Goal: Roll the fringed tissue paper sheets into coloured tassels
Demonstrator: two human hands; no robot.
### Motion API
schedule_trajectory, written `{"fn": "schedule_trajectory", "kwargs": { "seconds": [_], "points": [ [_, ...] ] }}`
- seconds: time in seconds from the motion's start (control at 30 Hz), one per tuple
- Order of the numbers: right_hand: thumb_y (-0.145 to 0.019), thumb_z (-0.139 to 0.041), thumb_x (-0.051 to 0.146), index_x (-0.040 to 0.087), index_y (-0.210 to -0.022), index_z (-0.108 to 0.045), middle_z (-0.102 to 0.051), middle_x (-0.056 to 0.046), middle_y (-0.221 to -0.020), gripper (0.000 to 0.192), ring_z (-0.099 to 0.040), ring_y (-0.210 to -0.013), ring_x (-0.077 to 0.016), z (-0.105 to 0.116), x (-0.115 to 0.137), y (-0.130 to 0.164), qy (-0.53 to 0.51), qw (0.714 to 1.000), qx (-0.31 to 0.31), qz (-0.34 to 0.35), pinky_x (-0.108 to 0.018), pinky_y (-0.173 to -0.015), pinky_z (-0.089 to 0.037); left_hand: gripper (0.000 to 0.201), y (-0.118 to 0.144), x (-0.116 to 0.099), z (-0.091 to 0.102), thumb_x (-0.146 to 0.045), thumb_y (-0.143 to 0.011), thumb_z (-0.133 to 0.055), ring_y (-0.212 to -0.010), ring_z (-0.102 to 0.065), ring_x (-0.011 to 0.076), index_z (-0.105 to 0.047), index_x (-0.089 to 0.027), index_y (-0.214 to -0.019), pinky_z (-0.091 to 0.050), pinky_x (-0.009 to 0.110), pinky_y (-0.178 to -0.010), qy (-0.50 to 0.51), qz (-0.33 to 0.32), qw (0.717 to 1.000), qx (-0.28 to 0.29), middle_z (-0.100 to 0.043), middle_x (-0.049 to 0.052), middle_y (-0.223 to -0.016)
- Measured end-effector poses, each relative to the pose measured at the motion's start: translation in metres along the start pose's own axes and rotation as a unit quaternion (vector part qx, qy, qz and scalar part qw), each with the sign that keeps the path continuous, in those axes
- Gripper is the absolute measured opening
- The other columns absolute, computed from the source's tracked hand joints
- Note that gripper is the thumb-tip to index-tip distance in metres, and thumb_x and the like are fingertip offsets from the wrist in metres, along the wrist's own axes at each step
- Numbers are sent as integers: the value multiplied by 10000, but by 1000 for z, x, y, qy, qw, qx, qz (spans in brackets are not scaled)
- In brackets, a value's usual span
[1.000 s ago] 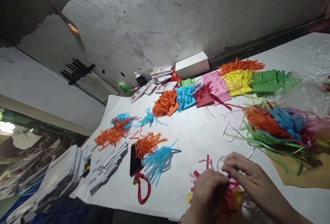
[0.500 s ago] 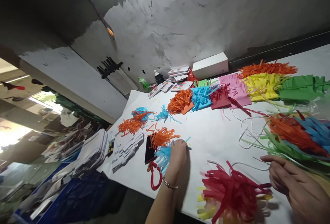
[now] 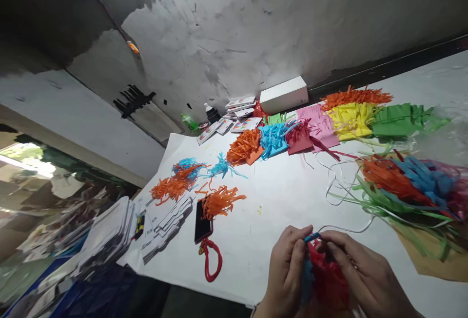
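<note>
My left hand [image 3: 287, 269] pinches the twisted top of a blue paper tassel [image 3: 312, 236], its strips hanging partly hidden behind the fingers. Close against it, my right hand [image 3: 360, 269] has its thumb and forefinger closed at the end of a thin white cord [image 3: 353, 230], where cord and tassel top meet. Whether the cord passes through the tassel's loop is too small to tell. Between and below the hands hangs a red paper tassel [image 3: 329, 279], partly covered by them. An orange tassel [image 3: 223, 201] lies to the left, overlapping a phone [image 3: 202, 225] with a red strap [image 3: 219, 264].
Along the back lie fringed paper bundles: orange [image 3: 243, 147], blue [image 3: 274, 138], pink [image 3: 316, 125], yellow [image 3: 353, 120] and green [image 3: 400, 120]. Multicoloured tassels [image 3: 413, 186] rest at right. A white box [image 3: 283, 96] stands by the wall; papers [image 3: 168, 220] lie at left.
My left hand has lifted the blue tassel from beside the phone and carried it right to my right hand. My right hand has moved left with the cord.
</note>
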State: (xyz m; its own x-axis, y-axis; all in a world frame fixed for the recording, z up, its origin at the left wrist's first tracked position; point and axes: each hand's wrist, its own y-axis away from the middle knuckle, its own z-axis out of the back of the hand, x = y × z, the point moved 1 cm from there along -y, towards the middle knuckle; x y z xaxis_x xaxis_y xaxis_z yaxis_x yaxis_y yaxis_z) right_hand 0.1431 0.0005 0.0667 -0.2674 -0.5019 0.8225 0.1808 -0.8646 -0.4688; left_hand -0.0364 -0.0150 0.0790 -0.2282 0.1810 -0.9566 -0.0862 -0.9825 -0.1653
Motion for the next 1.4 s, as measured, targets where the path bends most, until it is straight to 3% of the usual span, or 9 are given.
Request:
{"fn": "schedule_trajectory", "kwargs": {
  "seconds": [0.13,0.3,0.5,0.6,0.7,0.83,0.97,1.17,1.4],
  "points": [
    [-1043,-441,257,184,-1099,-680,-795,-56,-890,256,-777,-759,-182,-3,-2,-2,135,981,-38,136,-239,-695,-632,267,-2,5,-8,-387,-990,-602,-936,-634,216,-786,-255,-1133,-477,324,-876,76,50,996,-18,-715,72,-962],
    [-1036,-441,238,177,-1157,-645,-800,-68,-935,245,-781,-780,-183,1,-10,11,155,981,25,110,-236,-657,-614,210,-3,6,-8,-395,-883,-746,-961,-667,233,-828,-239,-997,-512,323,-878,132,104,984,-59,-751,75,-985],
    [-1031,-422,236,195,-1130,-669,-802,-62,-949,269,-777,-763,-182,-1,-10,16,134,987,57,71,-241,-688,-601,173,-2,4,-11,-375,-846,-787,-902,-699,221,-831,-252,-960,-547,312,-844,99,78,986,-104,-769,66,-928],
    [-1033,-405,245,210,-1088,-682,-797,-52,-910,285,-768,-730,-181,0,-6,14,120,990,57,46,-245,-653,-582,120,-1,4,-11,-292,-877,-756,-855,-708,207,-820,-271,-976,-562,290,-776,43,24,993,-106,-767,56,-900],
    [-1033,-399,237,220,-1041,-684,-788,-44,-883,286,-758,-714,-177,3,-2,12,97,991,87,31,-241,-624,-556,225,0,4,-10,-156,-900,-698,-820,-700,201,-789,-285,-1061,-568,293,-718,-46,-109,987,-113,-760,51,-899],
    [-1042,-393,276,230,-906,-663,-750,-12,-782,306,-725,-669,-160,6,1,9,40,990,132,-42,-229,-602,-526,278,1,7,-9,-79,-917,-646,-849,-658,218,-731,-207,-1148,-564,354,-743,-204,-297,923,-138,-758,81,-920],
    [-1052,-383,333,230,-857,-646,-718,-6,-738,343,-686,-643,-161,7,2,7,0,980,176,-97,-250,-597,-494,174,0,9,-8,-79,-955,-609,-843,-627,214,-711,-161,-1071,-543,376,-752,-278,-332,890,-141,-741,82,-875],
    [-1050,-372,339,236,-856,-650,-708,-12,-727,354,-687,-658,-175,5,0,7,-6,978,180,-102,-258,-605,-490,178,1,7,-3,-89,-952,-597,-845,-622,208,-682,-150,-1096,-535,361,-732,-229,-325,912,-107,-723,86,-891],
    [-1047,-375,319,231,-892,-662,-725,-11,-744,338,-693,-645,-169,3,-5,11,33,979,179,-89,-253,-597,-489,388,4,21,-2,6,-882,-620,-873,-651,193,-682,-238,-1176,-552,348,-770,-121,-247,959,-73,-725,51,-954]
  ]
}}
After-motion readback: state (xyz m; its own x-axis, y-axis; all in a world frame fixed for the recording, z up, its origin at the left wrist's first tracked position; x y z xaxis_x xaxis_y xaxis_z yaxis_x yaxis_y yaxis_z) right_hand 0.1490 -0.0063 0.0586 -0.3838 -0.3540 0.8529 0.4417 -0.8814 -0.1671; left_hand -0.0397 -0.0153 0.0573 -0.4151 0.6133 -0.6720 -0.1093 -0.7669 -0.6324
